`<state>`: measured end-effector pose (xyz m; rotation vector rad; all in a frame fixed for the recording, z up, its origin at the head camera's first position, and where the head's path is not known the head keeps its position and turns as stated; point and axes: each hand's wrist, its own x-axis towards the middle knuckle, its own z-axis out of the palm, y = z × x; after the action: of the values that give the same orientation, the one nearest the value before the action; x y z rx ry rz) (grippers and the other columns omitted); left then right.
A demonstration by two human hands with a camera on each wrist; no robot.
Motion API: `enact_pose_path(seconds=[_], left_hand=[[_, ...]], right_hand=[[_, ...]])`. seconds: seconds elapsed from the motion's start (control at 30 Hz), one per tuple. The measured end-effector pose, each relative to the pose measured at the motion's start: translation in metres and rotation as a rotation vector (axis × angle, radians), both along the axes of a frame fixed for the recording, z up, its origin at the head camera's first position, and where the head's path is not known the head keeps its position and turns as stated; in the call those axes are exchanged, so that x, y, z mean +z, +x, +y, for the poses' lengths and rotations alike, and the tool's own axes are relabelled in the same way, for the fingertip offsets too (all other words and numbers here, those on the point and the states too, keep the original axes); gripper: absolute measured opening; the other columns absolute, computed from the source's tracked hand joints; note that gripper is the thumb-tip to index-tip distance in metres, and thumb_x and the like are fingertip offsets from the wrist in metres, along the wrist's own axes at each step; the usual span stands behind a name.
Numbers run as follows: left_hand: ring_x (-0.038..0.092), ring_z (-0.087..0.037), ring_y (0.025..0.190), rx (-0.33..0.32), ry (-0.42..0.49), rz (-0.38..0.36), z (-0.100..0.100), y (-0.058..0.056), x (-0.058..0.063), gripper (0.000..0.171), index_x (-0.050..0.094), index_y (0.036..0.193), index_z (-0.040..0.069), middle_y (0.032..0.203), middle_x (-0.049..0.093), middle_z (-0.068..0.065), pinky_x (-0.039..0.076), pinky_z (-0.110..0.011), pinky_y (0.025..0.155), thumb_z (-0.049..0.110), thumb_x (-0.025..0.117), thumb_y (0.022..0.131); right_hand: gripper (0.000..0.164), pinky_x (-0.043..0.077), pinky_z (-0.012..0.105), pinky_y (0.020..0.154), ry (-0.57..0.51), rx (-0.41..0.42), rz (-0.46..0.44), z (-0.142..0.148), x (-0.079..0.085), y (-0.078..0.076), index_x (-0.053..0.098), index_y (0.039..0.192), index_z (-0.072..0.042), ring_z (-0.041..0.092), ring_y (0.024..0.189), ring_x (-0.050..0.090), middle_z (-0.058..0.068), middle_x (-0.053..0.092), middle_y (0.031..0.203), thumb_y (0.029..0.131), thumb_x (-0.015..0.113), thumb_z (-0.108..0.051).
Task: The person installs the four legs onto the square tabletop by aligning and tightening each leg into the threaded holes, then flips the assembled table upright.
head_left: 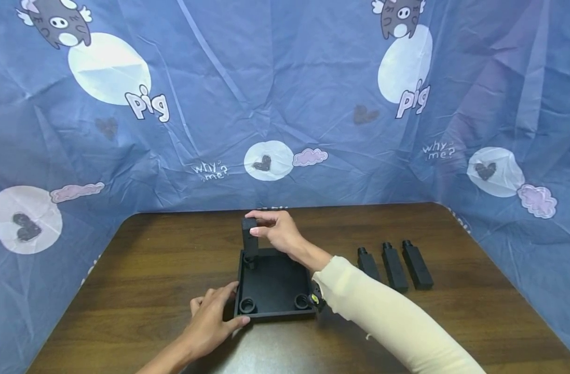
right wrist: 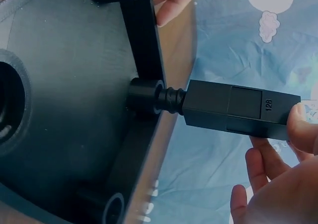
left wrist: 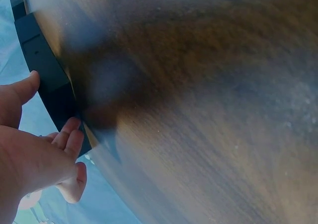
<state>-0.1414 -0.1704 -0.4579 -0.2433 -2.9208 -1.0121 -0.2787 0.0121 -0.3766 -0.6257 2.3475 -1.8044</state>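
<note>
A black square tabletop (head_left: 275, 280) with raised edges and threaded corner sockets lies underside up on the table. My left hand (head_left: 210, 319) holds its near left corner, thumb at the front edge and fingers along the left side. My right hand (head_left: 277, 231) pinches the top end of a black table leg (head_left: 249, 236) standing upright over the far left socket. In the right wrist view, the threaded tip of the leg (right wrist: 218, 107) meets the mouth of the socket (right wrist: 144, 96), most of its thread still showing. The right forearm hides the tabletop's far right corner.
Three more black legs, a left one (head_left: 369, 264), a middle one (head_left: 394, 267) and a right one (head_left: 417, 266), lie to the right, threaded ends pointing away. The brown wooden table (head_left: 149, 270) ends at a blue printed cloth (head_left: 285, 104) hung behind and at the sides.
</note>
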Motion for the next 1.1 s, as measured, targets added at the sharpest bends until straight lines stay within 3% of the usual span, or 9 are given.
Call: enact_pose_path(seconds=[0.17, 0.37, 0.6, 0.7, 0.83, 0.97, 1.1], left_hand=[[0.053, -0.021, 0.106, -0.007, 0.000, 0.012, 0.000, 0.001, 0.000, 0.072, 0.056, 0.139, 0.002, 0.114, 0.068, -0.006, 0.025, -0.048, 0.087, 0.029, 0.087, 0.079], [0.053, -0.022, 0.106, -0.009, -0.006, 0.004, 0.001, 0.000, 0.001, 0.073, 0.056, 0.140, 0.002, 0.114, 0.068, -0.006, 0.025, -0.049, 0.087, 0.029, 0.087, 0.080], [0.053, -0.023, 0.107, -0.007, -0.017, 0.011, 0.001, -0.001, 0.001, 0.072, 0.056, 0.139, 0.001, 0.114, 0.068, -0.006, 0.025, -0.049, 0.087, 0.029, 0.087, 0.080], [0.054, -0.023, 0.108, -0.006, -0.021, 0.017, 0.001, -0.001, 0.001, 0.072, 0.056, 0.139, 0.001, 0.114, 0.069, -0.005, 0.025, -0.049, 0.087, 0.028, 0.087, 0.080], [0.054, -0.023, 0.108, -0.004, -0.023, 0.017, 0.002, -0.001, 0.000, 0.072, 0.056, 0.139, 0.001, 0.113, 0.068, -0.005, 0.025, -0.049, 0.087, 0.028, 0.086, 0.080], [0.054, -0.023, 0.108, -0.002, -0.025, 0.007, 0.001, -0.001, 0.000, 0.072, 0.056, 0.139, 0.001, 0.113, 0.068, -0.004, 0.025, -0.049, 0.087, 0.029, 0.086, 0.080], [0.053, -0.022, 0.108, -0.005, -0.028, 0.009, 0.001, 0.000, 0.000, 0.072, 0.056, 0.139, 0.002, 0.113, 0.068, -0.004, 0.025, -0.049, 0.087, 0.029, 0.086, 0.080]], right_hand=[[0.032, 0.052, 0.034, 0.089, -0.015, -0.008, -0.016, -0.001, -0.008, 0.000, 0.073, 0.123, -0.006, 0.025, 0.116, 0.064, 0.012, 0.067, 0.130, 0.091, 0.072, 0.000], [0.033, 0.056, 0.034, 0.083, -0.019, 0.003, -0.010, -0.003, -0.015, -0.002, 0.073, 0.122, -0.005, 0.019, 0.101, 0.067, 0.013, 0.070, 0.123, 0.090, 0.073, 0.001], [0.033, 0.056, 0.027, 0.074, 0.011, -0.064, 0.046, -0.008, -0.017, -0.003, 0.076, 0.117, -0.007, 0.013, 0.088, 0.069, 0.010, 0.075, 0.108, 0.084, 0.080, -0.003], [0.034, 0.054, 0.029, 0.075, 0.065, -0.091, 0.102, -0.010, -0.020, -0.002, 0.077, 0.116, -0.010, 0.012, 0.085, 0.068, 0.005, 0.076, 0.100, 0.083, 0.083, -0.009], [0.038, 0.041, 0.037, 0.093, 0.204, -0.145, 0.256, -0.012, -0.025, 0.002, 0.076, 0.117, -0.012, 0.013, 0.090, 0.063, 0.000, 0.076, 0.094, 0.082, 0.086, -0.023], [0.043, 0.033, 0.043, 0.092, 0.346, -0.188, 0.407, -0.014, -0.027, 0.004, 0.075, 0.118, -0.010, 0.016, 0.088, 0.053, -0.001, 0.070, 0.086, 0.082, 0.086, -0.033], [0.047, 0.032, 0.041, 0.089, 0.433, -0.176, 0.453, -0.014, -0.025, 0.004, 0.071, 0.123, -0.011, 0.016, 0.084, 0.048, -0.003, 0.062, 0.081, 0.086, 0.081, -0.037]])
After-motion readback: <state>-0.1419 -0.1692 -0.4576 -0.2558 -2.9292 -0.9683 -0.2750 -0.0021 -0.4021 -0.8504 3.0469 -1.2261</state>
